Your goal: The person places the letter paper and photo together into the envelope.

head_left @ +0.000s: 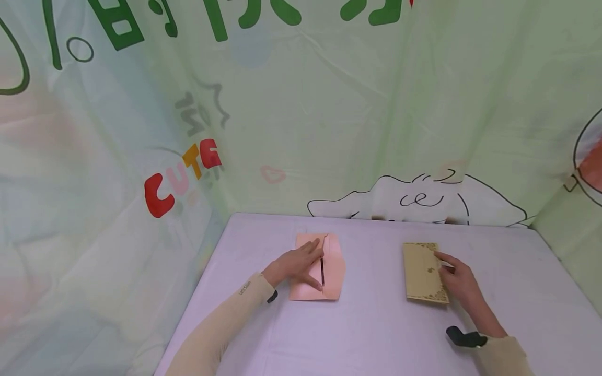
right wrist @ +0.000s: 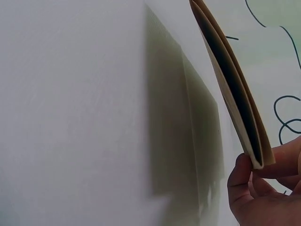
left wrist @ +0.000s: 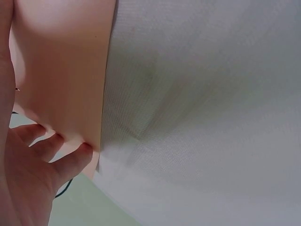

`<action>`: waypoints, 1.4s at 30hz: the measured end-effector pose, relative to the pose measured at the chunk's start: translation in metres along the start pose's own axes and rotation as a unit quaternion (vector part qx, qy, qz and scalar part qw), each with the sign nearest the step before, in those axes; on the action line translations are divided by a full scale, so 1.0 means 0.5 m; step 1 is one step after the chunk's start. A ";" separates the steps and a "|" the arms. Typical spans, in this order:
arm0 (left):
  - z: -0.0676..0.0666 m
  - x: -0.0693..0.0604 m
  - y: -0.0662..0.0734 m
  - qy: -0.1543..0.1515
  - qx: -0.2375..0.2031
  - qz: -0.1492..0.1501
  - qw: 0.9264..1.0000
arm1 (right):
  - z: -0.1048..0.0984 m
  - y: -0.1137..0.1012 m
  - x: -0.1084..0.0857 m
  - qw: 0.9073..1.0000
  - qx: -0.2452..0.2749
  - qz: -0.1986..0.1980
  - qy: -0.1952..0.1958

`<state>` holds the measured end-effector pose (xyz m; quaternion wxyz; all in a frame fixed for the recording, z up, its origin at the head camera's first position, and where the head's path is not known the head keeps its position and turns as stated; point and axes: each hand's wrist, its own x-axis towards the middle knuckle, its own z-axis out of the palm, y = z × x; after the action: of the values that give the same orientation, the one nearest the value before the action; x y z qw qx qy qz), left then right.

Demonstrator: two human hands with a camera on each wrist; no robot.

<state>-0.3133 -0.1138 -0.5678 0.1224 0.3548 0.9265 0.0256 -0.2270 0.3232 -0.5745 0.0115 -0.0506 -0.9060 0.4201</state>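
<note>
A pink paper envelope (head_left: 334,271) lies on the table with its flap side to the right and a dark slit along its pocket edge. Over it spreads my left hand (head_left: 296,263), fingers near the top end and thumb near the bottom of the slit. The left wrist view shows its fingertips (left wrist: 83,149) touching the pink paper. To the right, my right hand (head_left: 458,279) pinches the right side of a gold folded card (head_left: 420,277) with ornate corners. The right wrist view shows the card's layers (right wrist: 235,89) slightly parted, raised off the table.
A pale lilac cloth covers the table (head_left: 371,334). Printed curtains (head_left: 329,130) hang behind it and along the left side (head_left: 94,250). Dark straps (head_left: 465,338) show at both wrists.
</note>
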 end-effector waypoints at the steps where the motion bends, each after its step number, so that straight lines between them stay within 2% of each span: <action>1: 0.000 0.000 0.000 0.001 0.001 0.000 1.000 | 0.001 -0.002 0.000 1.000 0.000 0.001 -0.003; 13: 0.000 0.001 0.001 -0.002 0.009 -0.003 1.000 | 0.039 -0.024 0.006 1.000 0.006 -0.018 -0.002; 22: 0.005 0.003 -0.003 0.003 0.006 0.000 1.000 | 0.075 -0.043 0.014 0.999 0.023 -0.018 -0.025; 29: 0.006 0.004 -0.003 0.002 0.008 -0.002 1.000 | 0.096 -0.062 0.014 0.999 0.027 -0.038 -0.019; 42: 0.002 0.001 -0.001 0.006 0.008 -0.001 1.000 | 0.127 -0.089 0.029 0.999 0.039 -0.029 -0.018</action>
<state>-0.3136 -0.1139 -0.5690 0.1141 0.3547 0.9278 0.0200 -0.2490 0.2478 -0.5823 0.0097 -0.0165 -0.8902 0.4551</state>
